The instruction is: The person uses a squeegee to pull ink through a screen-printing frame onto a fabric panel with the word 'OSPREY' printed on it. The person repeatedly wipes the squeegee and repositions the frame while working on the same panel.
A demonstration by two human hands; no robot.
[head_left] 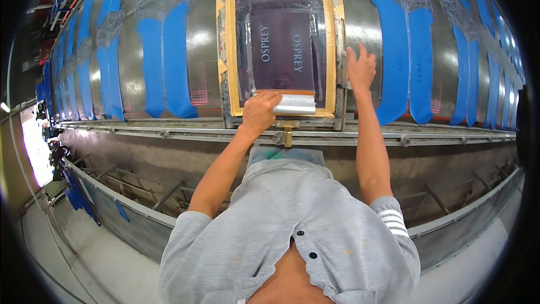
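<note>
A screen printing frame (pixel 340 45) with yellow tape (pixel 329 56) round its inner edge lies flat on the long table before me. Its dark purple mesh (pixel 281 39) bears pale lettering. My left hand (pixel 261 110) is closed round the left end of a squeegee (pixel 298 104), which has a silvery holder and a reddish-brown blade along its far side. The squeegee lies across the near end of the mesh. Just outside the frame's right side is my right hand (pixel 361 68), fingers apart and holding nothing. Whether it touches the frame I cannot tell.
Blue fabric pieces (pixel 165 56) lie in rows on the dark table, left and right of the frame; a printed blue piece (pixel 420 67) is nearest my right hand. A metal rail (pixel 225 134) with a brass-coloured clamp (pixel 288 135) runs along the near edge. Another long table (pixel 129 205) stands behind me.
</note>
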